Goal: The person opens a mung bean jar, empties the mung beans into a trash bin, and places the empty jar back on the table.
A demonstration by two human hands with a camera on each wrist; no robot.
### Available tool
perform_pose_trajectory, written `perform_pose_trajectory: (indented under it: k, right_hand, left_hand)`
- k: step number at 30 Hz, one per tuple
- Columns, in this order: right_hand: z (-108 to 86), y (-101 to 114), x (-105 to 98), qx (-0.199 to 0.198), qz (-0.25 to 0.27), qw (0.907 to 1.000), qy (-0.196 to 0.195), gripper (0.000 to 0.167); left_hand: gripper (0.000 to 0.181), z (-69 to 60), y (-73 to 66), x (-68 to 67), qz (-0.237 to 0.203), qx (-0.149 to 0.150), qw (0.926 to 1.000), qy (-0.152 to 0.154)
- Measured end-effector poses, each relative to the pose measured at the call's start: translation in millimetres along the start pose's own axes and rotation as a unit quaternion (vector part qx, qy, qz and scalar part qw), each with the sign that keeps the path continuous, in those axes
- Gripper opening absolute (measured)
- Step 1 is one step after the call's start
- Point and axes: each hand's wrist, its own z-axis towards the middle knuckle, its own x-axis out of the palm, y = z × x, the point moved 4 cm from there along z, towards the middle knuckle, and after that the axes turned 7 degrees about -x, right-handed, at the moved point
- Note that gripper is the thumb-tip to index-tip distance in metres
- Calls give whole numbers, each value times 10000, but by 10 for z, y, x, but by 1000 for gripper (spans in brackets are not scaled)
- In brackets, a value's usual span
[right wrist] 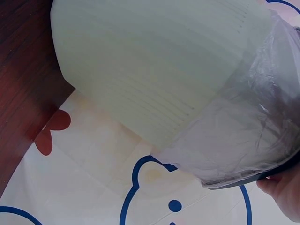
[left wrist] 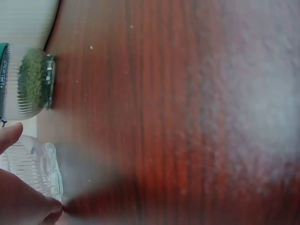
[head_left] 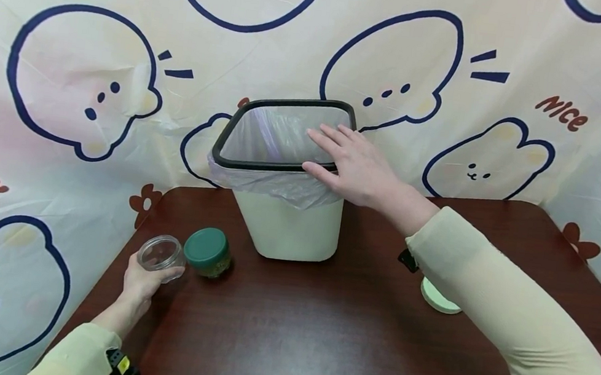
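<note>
My left hand (head_left: 144,281) grips a clear, lidless jar (head_left: 159,253) at the table's left side, thumb on its near side. Close by on its right stands a second jar with a green lid (head_left: 207,246). Dark green, crumbly contents (left wrist: 33,77) show through that jar's wall in the left wrist view. At the back, my right hand (head_left: 358,168) lies over the right front part of the black rim (head_left: 258,165) of a pale trash bin (head_left: 296,227). Its fingers are extended above the opening, the thumb lower at the front rim. A translucent bag (head_left: 276,132) lines the bin.
A pale green round lid (head_left: 438,299) lies on the dark wooden table (head_left: 311,337), partly hidden by my right sleeve. Behind the table hangs a cloth (head_left: 270,60) printed with cartoon figures, close to the bin's back.
</note>
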Motion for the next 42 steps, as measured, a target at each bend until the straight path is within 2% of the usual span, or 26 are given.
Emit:
perform_pose_trajectory:
  k: [5,9,12,15,19,22,27,31,34,39,42]
  right_hand:
    - [5,5,-26,-41,-114,9999,63,68]
    - [4,8,-44,-59,-147,9998,126,69]
    - [3,7,-46,-96,-186,9997,156,69]
    - [-1,11,-46,-143,-249,9994,171,71]
    - [-8,13,-49,-192,-336,9991,184,72]
    - [-13,12,-58,-223,-406,9988,173,72]
    - [-32,19,-75,-270,-494,9983,156,72]
    - [-57,27,-84,-362,-510,9980,94,73]
    - [-91,23,-91,-427,-473,9980,40,73]
    - [-189,-35,-104,-366,-382,9986,57,74]
    - [-261,-87,-119,-280,-338,9990,57,75]
  left_hand:
    - [101,1,14,6,36,-17,9999,110]
    - [104,-9,16,4,173,141,9997,86]
    - [110,-31,13,0,386,278,9988,-88]
    - [115,-67,-18,-13,578,555,9961,-371]
    - [118,-137,-135,-27,856,1090,9876,-743]
    - [117,-180,-265,-31,1014,1391,9810,-892]
    - [110,-231,-447,-42,1041,1576,9767,-1015]
    - [99,-261,-531,-22,847,1716,9770,-941]
    - [93,-287,-573,8,713,1841,9773,-768]
    - [88,-327,-654,85,632,1936,9785,-335]
    - [90,-340,-697,154,731,1905,9790,32]
